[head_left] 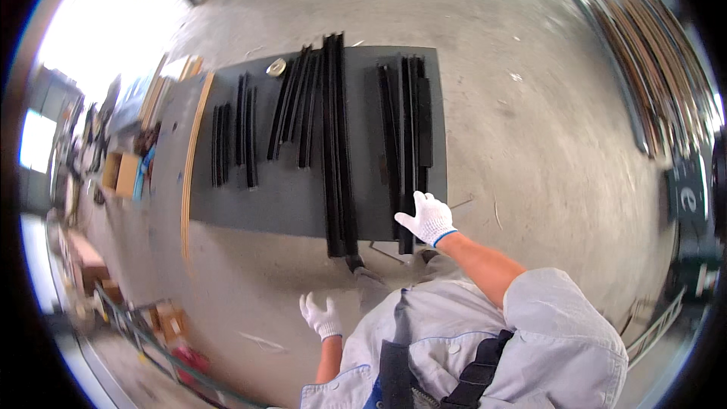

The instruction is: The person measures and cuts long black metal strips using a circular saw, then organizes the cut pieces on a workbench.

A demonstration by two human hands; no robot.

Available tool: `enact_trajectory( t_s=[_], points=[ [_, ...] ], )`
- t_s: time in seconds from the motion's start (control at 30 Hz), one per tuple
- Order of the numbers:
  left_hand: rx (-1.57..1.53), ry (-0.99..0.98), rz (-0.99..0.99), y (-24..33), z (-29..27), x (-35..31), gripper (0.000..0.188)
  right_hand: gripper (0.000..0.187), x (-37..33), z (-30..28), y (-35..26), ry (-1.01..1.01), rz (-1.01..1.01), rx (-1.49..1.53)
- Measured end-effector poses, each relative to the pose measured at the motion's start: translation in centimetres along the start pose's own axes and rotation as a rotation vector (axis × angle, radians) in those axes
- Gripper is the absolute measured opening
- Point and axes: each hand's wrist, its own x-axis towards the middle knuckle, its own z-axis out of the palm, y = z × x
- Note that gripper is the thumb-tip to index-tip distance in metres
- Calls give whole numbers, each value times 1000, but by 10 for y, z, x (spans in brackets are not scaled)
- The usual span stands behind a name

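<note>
My right hand (428,218), in a white knitted glove with a blue cuff, is over the near end of a black metal profile (407,151). Its thumb and fingers are apart; whether they touch the profile I cannot tell. That profile lies in a right-hand group, beside a slanted black profile (388,117) and a shorter, wider one (425,121). My left hand (322,317), also gloved, is held low, in front of the table, fingers spread and holding nothing. Nearest to it are the long black profiles (335,151), which stick out past the dark table's (288,210) near edge.
Shorter black profiles (246,132) lie in groups on the left, with a round tape-like roll (276,67) behind. A wooden strip (195,159) runs along the table's left side. Cardboard boxes (121,172) stand further left. Long stacked bars (644,68) fill the far right.
</note>
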Motion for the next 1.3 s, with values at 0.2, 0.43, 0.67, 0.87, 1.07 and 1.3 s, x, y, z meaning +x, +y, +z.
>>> enact_trajectory(
  t_s=[0.2, 0.43, 0.67, 0.87, 1.07, 1.3],
  points=[
    [-55, -178, -755, -101, 88, -234, 62, 41, -12, -30, 17, -47, -396, 139],
    [-99, -530, -892, -79, 201, -491, 49, 44, -104, -10, 10, -703, -1113, -103],
    [-1178, 751, -1532, 78, 260, -607, 37, 53, -219, 15, 28, -1074, -1614, -476],
    [-929, 655, -1714, 217, 434, -782, 37, 52, -359, 21, 69, -1185, -1997, -754],
    [-446, -104, -1599, 315, 464, -884, 36, 48, -455, 40, 140, -1289, -1880, -622],
    [-1251, 1255, -2314, 368, 436, -957, 29, 41, -579, 22, 190, -1552, -2375, -1105]
  ],
)
